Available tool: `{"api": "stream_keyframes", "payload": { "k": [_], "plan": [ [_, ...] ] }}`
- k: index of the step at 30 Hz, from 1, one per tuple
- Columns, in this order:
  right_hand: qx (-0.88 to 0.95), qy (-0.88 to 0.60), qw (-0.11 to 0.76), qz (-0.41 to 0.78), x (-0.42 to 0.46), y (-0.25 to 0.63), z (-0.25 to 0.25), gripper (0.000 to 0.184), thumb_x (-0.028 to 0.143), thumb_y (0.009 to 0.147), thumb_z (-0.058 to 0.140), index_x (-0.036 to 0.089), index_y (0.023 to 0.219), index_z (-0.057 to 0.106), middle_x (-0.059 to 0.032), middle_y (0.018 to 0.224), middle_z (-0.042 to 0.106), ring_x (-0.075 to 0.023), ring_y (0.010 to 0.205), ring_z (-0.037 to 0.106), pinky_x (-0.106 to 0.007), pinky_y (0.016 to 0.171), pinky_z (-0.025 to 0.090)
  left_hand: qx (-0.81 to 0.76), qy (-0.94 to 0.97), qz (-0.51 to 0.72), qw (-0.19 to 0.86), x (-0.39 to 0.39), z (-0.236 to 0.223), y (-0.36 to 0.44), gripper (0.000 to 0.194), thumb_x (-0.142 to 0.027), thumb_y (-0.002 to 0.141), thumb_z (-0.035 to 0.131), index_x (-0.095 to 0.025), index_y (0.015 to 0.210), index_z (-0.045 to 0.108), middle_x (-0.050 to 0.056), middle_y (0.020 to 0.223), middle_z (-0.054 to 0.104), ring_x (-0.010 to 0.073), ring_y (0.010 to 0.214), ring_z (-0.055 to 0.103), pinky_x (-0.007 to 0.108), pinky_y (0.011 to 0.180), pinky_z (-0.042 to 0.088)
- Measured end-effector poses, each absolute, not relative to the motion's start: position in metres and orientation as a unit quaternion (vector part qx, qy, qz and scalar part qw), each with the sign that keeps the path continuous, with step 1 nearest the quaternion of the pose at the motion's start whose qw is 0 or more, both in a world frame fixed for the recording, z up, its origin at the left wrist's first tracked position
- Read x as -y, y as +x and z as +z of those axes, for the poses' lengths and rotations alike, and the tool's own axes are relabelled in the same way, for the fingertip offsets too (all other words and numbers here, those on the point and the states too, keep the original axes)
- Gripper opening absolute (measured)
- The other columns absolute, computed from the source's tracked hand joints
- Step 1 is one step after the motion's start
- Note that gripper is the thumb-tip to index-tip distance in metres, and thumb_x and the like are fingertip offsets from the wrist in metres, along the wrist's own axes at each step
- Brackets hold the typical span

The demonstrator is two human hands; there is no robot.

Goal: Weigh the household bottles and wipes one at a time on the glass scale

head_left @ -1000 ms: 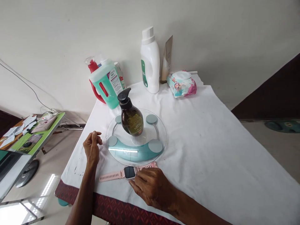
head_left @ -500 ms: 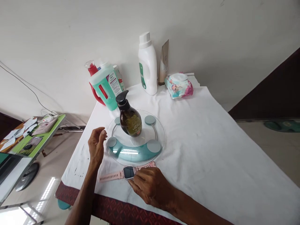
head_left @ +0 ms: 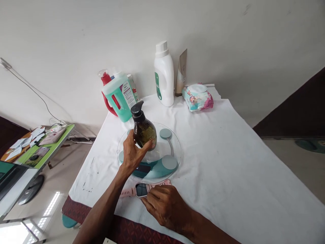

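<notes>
A dark brown pump bottle (head_left: 143, 128) stands on a round glass scale (head_left: 167, 159) with teal pads, in the middle of the white-clothed table (head_left: 228, 162). My left hand (head_left: 133, 154) is wrapped round the lower part of the bottle. A pink smartwatch (head_left: 141, 189) lies flat on the cloth just in front of the scale. My right hand (head_left: 166, 206) rests on the watch's right strap, fingers curled, fingertips touching beside the watch face.
At the back of the table stand a green detergent jug (head_left: 121, 96) with a red bottle behind it, a tall white bottle (head_left: 164, 76), a beige tube (head_left: 180, 73) and a pack of wipes (head_left: 198, 97). A green side table (head_left: 45, 142) with papers is at left.
My left hand moved from the cloth left of the scale over to the pump bottle and closed round it. My right hand stayed on the watch.
</notes>
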State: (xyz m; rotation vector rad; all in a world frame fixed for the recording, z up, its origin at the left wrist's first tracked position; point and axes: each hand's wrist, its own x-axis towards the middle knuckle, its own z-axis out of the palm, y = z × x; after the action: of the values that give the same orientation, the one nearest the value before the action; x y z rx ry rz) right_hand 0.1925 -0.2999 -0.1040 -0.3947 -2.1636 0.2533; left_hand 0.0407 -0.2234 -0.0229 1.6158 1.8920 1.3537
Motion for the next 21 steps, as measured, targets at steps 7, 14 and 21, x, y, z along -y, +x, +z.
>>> {"api": "stream_keyframes", "payload": {
  "k": [7,14,21],
  "plan": [
    [0.876,-0.165,0.436,0.124,0.3,0.193,-0.106,0.036,0.014,0.103,0.052,0.019,0.068,0.059,0.0012,0.06,0.055,-0.0138,0.053,0.049,-0.034,0.052,0.03,-0.676,0.479,0.553,0.083,0.228,0.008,-0.012,0.042,-0.045,0.073,0.083,-0.017,0.101,0.071,0.007,0.097,0.077,0.0233,0.085,0.071,0.032,0.073,0.057],
    [0.882,-0.164,0.427,0.115,0.299,0.194,-0.103,0.038,0.01,0.103,0.048,0.018,0.066,0.058,0.0002,0.062,0.054,-0.0141,0.055,0.049,-0.035,0.054,0.028,-0.72,0.448,0.53,-0.036,0.167,0.006,-0.106,0.046,-0.05,0.072,0.082,-0.018,0.101,0.068,0.005,0.095,0.074,0.0206,0.085,0.067,0.031,0.078,0.053],
    [0.853,-0.188,0.481,0.074,0.296,0.186,-0.117,0.04,0.01,0.097,0.054,0.02,0.059,0.05,0.0022,0.054,0.048,-0.0119,0.048,0.042,-0.034,0.05,0.022,-0.75,0.405,0.523,-0.008,0.099,-0.025,-0.137,0.041,-0.043,0.07,0.084,-0.021,0.094,0.061,0.008,0.097,0.073,0.024,0.092,0.068,0.036,0.086,0.056]
  ]
}}
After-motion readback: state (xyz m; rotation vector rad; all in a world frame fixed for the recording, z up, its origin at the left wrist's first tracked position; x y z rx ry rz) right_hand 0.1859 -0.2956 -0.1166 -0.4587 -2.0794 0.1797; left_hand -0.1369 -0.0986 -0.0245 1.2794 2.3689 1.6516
